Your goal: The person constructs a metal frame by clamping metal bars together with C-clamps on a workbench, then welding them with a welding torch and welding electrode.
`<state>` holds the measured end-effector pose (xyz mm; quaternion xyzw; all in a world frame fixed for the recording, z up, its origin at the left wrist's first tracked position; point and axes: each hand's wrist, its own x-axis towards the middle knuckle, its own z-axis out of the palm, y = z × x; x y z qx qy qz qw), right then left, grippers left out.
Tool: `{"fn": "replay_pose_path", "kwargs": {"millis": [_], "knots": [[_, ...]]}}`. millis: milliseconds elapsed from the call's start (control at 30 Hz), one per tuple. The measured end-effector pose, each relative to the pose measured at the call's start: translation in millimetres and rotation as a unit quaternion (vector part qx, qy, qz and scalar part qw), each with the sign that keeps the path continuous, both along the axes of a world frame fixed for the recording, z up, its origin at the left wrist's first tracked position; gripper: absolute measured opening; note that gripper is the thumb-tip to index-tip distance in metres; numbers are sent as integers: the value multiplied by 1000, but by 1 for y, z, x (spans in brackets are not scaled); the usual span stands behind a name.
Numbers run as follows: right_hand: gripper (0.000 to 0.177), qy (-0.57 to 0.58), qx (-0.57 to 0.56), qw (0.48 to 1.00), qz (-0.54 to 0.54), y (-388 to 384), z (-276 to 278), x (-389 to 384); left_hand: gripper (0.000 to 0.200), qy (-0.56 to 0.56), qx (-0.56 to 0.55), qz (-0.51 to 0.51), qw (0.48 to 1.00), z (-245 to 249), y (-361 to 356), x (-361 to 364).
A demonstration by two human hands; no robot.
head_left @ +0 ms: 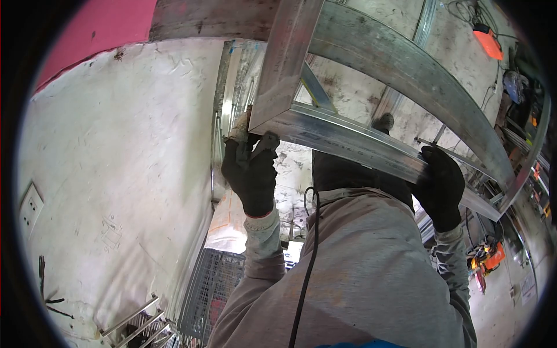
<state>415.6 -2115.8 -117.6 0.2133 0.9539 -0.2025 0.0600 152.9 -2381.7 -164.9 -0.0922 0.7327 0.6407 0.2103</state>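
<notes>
A metal frame of square tubes (354,141) lies across the view in front of my body, with a mitred corner at its left end. My left hand (251,174), in a dark glove, is at that corner, its fingers bent up against the metal; the hold is partly hidden. Further right, my right hand (442,188), also gloved, is wrapped round the front tube. Behind the front tube runs a wide flat metal beam (406,64), which looks curved in this lens.
A pale wall (127,139) with a socket plate (31,211) rises on the left. Metal lengths and a wire rack (214,290) stand beside it. Orange tools (487,42) with cables lie at the right. A black cable (311,261) hangs down my front.
</notes>
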Motion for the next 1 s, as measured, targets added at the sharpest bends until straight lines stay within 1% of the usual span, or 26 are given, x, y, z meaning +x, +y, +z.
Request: {"fn": "replay_pose_path", "kwargs": {"millis": [33,100,200,400,467,500,567,700,733,800,833,900,933,1000], "knots": [[60,5,1,1000,5,0,0,-1,50,14,-37,-20,999,-2,-2,0],[60,10,3,1000,9,1,0,-1,52,29,-72,-40,996,-3,-3,-1],[61,6,19,1000,12,0,0,-1,53,37,-76,-39,996,-5,-5,-1],[59,1,13,1000,8,0,1,-4,52,50,-36,-42,997,-6,-4,1],[59,4,2,1000,1,0,3,-6,53,23,1,-34,999,-6,-6,1],[59,3,3,1000,2,0,2,-5,53,22,1,-34,999,-9,-7,1],[62,-6,18,1000,5,0,-1,-1,53,59,28,-35,997,-16,-7,0],[63,-8,7,1000,-6,-1,4,-7,54,60,-5,-62,996,-14,-9,0],[63,-4,11,1000,-5,-1,2,-6,53,28,50,-32,998,-17,-10,0],[62,0,16,1000,-4,-1,2,-6,53,-4,106,-2,994,-22,-10,1],[63,-15,10,1000,-7,0,3,-7,52,38,56,-29,997,-24,-11,1],[64,-31,7,999,-8,0,4,-6,50,79,9,-55,995,-27,-10,0],[66,-25,0,1000,-9,0,2,-5,41,140,-73,-89,983,-29,-9,-2],[68,-18,-4,1000,-7,1,2,-7,35,201,-154,-117,960,-31,-7,-2]]}}
